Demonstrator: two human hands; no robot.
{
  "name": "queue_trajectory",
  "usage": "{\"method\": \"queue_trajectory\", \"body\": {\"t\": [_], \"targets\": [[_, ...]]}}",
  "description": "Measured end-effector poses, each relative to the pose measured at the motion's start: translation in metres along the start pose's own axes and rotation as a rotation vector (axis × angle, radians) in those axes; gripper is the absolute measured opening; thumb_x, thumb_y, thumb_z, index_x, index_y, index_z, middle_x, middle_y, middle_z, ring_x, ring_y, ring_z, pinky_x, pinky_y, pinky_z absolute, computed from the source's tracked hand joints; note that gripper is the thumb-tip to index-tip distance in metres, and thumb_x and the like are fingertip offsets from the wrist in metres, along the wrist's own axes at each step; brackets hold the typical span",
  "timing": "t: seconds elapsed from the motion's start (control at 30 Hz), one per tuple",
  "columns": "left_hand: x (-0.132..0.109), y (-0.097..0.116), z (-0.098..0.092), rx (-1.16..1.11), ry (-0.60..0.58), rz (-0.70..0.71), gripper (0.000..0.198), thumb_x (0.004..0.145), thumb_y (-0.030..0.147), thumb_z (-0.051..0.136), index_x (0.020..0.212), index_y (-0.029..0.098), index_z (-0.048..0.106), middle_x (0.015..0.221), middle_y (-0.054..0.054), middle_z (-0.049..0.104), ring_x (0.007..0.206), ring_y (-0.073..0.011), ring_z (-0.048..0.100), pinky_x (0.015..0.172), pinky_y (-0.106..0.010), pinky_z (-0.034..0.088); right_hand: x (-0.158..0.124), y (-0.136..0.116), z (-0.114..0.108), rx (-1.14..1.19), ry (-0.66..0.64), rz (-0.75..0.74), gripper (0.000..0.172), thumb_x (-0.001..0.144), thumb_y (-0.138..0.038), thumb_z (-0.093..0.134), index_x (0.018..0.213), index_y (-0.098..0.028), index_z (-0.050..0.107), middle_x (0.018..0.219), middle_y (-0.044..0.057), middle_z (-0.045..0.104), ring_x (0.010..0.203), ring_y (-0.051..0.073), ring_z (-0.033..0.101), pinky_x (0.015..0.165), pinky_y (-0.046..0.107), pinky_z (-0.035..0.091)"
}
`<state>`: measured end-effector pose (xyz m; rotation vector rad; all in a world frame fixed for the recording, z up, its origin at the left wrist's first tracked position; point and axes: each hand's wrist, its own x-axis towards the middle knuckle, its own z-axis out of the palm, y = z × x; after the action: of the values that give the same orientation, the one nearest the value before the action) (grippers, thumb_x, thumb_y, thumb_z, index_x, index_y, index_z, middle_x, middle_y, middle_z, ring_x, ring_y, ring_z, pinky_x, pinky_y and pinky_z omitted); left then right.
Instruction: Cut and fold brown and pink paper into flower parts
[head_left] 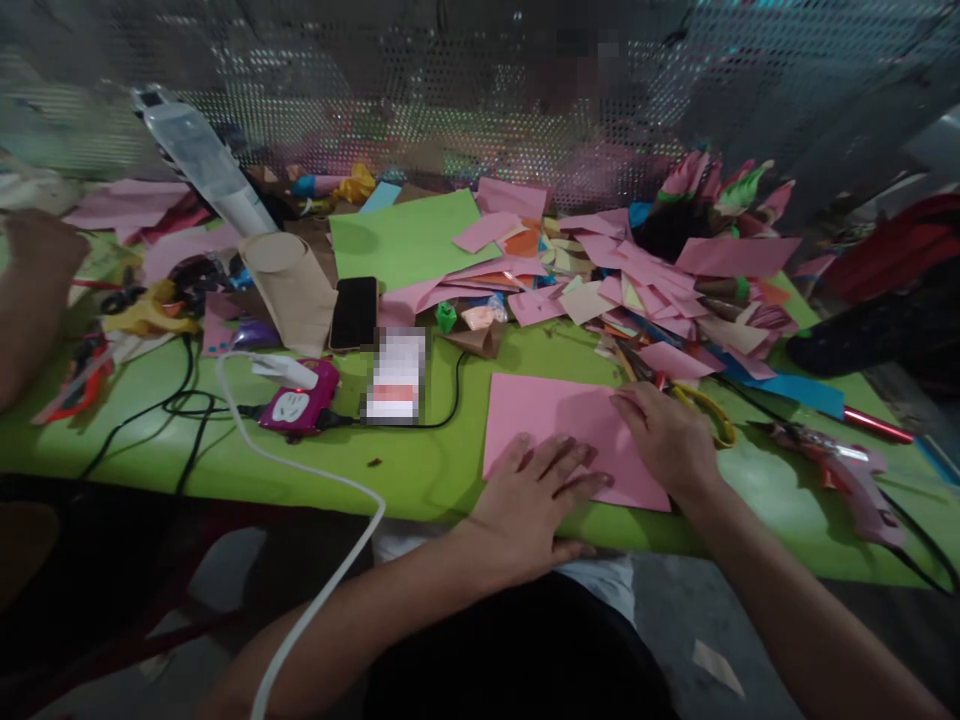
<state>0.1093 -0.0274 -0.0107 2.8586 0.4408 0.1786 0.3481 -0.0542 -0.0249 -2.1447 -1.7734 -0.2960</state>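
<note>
A sheet of pink paper (555, 405) lies flat at the front of the green table, between my hands. My left hand (536, 490) rests on its lower part, with the fingers stretched and spread. At the sheet's right side, my right hand (667, 440) has its fingers bent together on the upper right edge, where it seems to pinch the paper. Just beyond that hand lie scissors with yellow handles (716, 415), partly covered by it. Farther right is a pink hot glue gun (851, 475) with a black cord.
Many pink paper pieces (637, 270) are heaped behind the sheet, near a green sheet (409, 240). Left are a dark phone (354, 313), a lit phone (396, 375), a magenta power adapter (300, 400) with cables and a brown paper roll (289, 290). Another person's arm (34, 300) rests far left.
</note>
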Motion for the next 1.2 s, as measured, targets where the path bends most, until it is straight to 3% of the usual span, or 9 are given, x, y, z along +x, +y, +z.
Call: {"method": "queue_trajectory", "body": {"t": [0.17,0.3,0.37,0.5,0.6,0.7,0.9,1.07,1.2], "targets": [[0.000,0.000,-0.001,-0.069,0.011,-0.014,0.062,0.089,0.064,0.050,0.146,0.039,0.043,0.163,-0.005,0.027,0.146,-0.0320,0.028,0.117,-0.056,0.018,0.008,-0.007,-0.008,-0.087,-0.043,0.082,0.035,0.097,-0.040,0.044,0.104,-0.017,0.070,0.088,0.013,0.075,0.068,0.027,0.065,0.061,0.035,0.041],[0.001,-0.002,0.003,-0.087,-0.016,-0.023,0.067,0.087,0.065,0.052,0.147,0.039,0.040,0.163,-0.006,0.024,0.148,-0.0328,0.025,0.116,-0.058,0.018,0.001,-0.020,-0.038,-0.078,-0.014,0.061,0.044,0.097,-0.037,0.044,0.133,-0.015,0.057,0.119,0.018,0.069,0.103,0.036,0.063,0.083,0.047,0.047],[0.001,-0.004,0.006,-0.081,-0.026,-0.013,0.069,0.087,0.066,0.051,0.148,0.039,0.038,0.163,-0.008,0.026,0.148,-0.0347,0.024,0.115,-0.061,0.018,-0.018,-0.034,-0.051,0.050,-0.055,-0.065,0.048,0.098,-0.034,0.043,0.143,-0.019,0.047,0.133,0.015,0.062,0.120,0.034,0.057,0.098,0.050,0.044],[0.001,-0.006,0.008,-0.049,-0.053,0.005,0.073,0.088,0.063,0.049,0.151,0.028,0.035,0.161,-0.012,0.029,0.148,-0.0351,0.022,0.115,-0.061,0.019,-0.074,-0.064,-0.052,0.247,-0.328,-0.271,0.073,0.096,-0.042,0.047,0.158,-0.019,0.017,0.157,0.012,0.039,0.142,0.029,0.038,0.111,0.049,0.040],[0.002,-0.006,0.004,0.003,-0.049,-0.004,0.074,0.086,0.059,0.055,0.150,0.025,0.038,0.162,-0.011,0.028,0.148,-0.0328,0.024,0.117,-0.059,0.021,-0.102,-0.068,-0.042,0.165,-0.337,-0.254,0.083,0.094,-0.047,0.051,0.158,-0.015,0.009,0.160,0.015,0.029,0.148,0.031,0.026,0.114,0.052,0.038],[-0.002,-0.009,-0.002,0.040,0.008,0.012,0.066,0.086,0.057,0.056,0.145,0.030,0.045,0.161,-0.008,0.032,0.145,-0.0305,0.032,0.115,-0.055,0.027,-0.110,-0.054,-0.039,0.114,-0.342,-0.258,0.081,0.094,-0.043,0.053,0.158,-0.014,0.013,0.159,0.015,0.032,0.147,0.029,0.030,0.113,0.049,0.040],[-0.038,-0.029,-0.009,0.207,0.130,0.019,0.072,0.085,0.041,0.060,0.152,0.032,0.033,0.158,-0.003,0.037,0.140,-0.0265,0.042,0.108,-0.043,0.040,-0.114,-0.027,-0.044,0.090,-0.322,-0.275,0.071,0.094,-0.035,0.055,0.156,-0.018,0.023,0.157,0.010,0.036,0.145,0.025,0.035,0.113,0.046,0.042],[-0.073,-0.043,-0.012,0.360,0.186,0.048,0.071,0.088,0.041,0.052,0.154,0.027,0.031,0.155,-0.002,0.043,0.135,-0.0243,0.048,0.104,-0.040,0.041,-0.118,-0.024,-0.041,0.079,-0.313,-0.269,0.069,0.096,-0.037,0.052,0.156,-0.023,0.021,0.157,0.007,0.037,0.144,0.022,0.037,0.112,0.045,0.042],[-0.083,-0.045,-0.013,0.397,0.219,0.085,0.071,0.090,0.040,0.049,0.155,0.023,0.026,0.151,-0.002,0.047,0.134,-0.0216,0.049,0.104,-0.036,0.039,-0.113,-0.023,-0.045,0.132,-0.314,-0.262,0.064,0.095,-0.035,0.052,0.154,-0.024,0.029,0.156,0.006,0.040,0.143,0.021,0.039,0.113,0.044,0.041]]}}
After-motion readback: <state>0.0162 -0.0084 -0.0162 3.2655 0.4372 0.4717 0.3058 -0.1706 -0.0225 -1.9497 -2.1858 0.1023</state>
